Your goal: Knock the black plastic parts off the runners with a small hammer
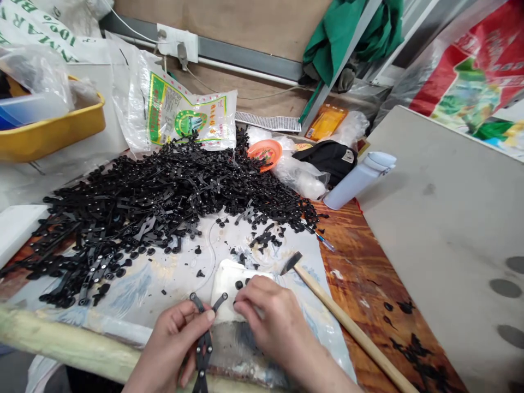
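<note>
My left hand [176,338] is closed around a black scissor-style linkage [203,349], pinching it between thumb and fingers. Two of the linkage's arms spread apart at its upper end, and round joints show along its length. My right hand [272,314] is just right of those arms, over a white block [229,278]. Its thumb and fingertips are pressed together; a tiny dark edge shows there, too small to name. Small black round caps [239,284] lie on the block beside the right fingers. A hammer [327,303] with a wooden handle rests right of that hand.
A large heap of black linkage parts [164,185] covers the back and left of the table. Behind it are a printed plastic bag [188,117] and an orange dish [266,153]. A pale blue roll [356,183] leans beside a grey panel [442,218] at right.
</note>
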Demonstrator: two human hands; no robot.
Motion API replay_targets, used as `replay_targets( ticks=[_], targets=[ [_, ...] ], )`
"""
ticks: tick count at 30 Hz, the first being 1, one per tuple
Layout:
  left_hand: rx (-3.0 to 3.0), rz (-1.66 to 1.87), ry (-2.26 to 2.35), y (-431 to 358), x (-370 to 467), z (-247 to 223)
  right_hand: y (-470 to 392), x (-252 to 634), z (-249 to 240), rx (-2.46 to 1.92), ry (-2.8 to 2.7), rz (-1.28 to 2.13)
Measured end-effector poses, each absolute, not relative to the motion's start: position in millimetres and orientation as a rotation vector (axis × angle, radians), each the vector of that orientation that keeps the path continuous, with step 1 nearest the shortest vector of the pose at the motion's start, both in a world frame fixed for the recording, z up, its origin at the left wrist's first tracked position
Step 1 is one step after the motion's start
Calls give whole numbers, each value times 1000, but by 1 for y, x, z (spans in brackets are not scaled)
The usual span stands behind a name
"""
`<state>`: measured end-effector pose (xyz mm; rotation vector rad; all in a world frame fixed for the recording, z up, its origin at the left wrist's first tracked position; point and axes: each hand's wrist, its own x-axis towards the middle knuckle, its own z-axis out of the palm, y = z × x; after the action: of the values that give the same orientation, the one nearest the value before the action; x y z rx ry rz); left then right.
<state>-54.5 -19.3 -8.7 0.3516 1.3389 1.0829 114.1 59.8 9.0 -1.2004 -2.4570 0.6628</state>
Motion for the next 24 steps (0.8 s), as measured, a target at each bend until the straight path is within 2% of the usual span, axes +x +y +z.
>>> replay_targets(
  ticks=[5, 6, 9, 11, 17, 21, 24],
  targets=[
    [297, 1043, 1289, -20, -50, -6, 48, 127, 7, -1141, -2296, 619],
    [280, 1035, 1281, -20, -49, -5, 54, 140, 6, -1209, -2234, 597],
    [224, 995, 1283, -20, -47, 1, 75, 184, -2, -1688, -2162, 147],
    [188, 950, 1291, -19, -43, 6, 84, 206, -13, -1898, -2152, 43],
    [168, 936, 1286, -12, -31, 14, 82, 214, -29, -1909, -2108, 115],
    [163, 960, 1295, -15, -32, 12, 70, 211, -6, -1799, -2100, 197],
    [152, 981, 1318, -18, -34, 4, 54, 207, 15, -1649, -2122, 416]
  ],
)
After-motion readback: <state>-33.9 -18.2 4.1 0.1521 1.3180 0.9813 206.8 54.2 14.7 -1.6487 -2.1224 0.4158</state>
